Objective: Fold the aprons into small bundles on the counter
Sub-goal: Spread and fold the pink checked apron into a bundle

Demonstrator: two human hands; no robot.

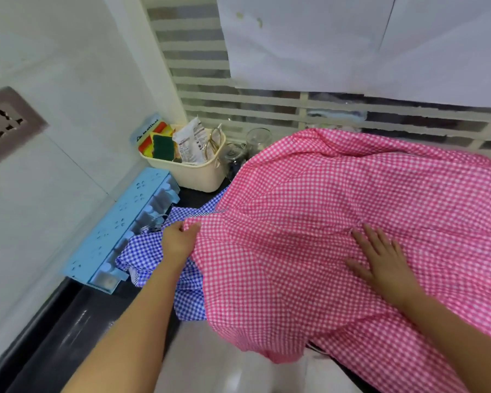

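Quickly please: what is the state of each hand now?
Left hand: closed, pinching the edge of the pink checked apron.
Right hand: open, pressing flat on the same apron.

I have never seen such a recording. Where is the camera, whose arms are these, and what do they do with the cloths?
There is no machine here. A person wears one wide camera on the head, so you look forward and down along that person's own bare arms.

The left hand grips an edge of the pink-and-white checked apron. The right hand lies flat on the same cloth with straight fingers. This apron is spread wide, not yet folded.

Partly under it lies a crumpled blue-and-white checked apron, on the black counter. Behind stand a cream plastic basket with sponges and a light blue plastic rack along the wall.
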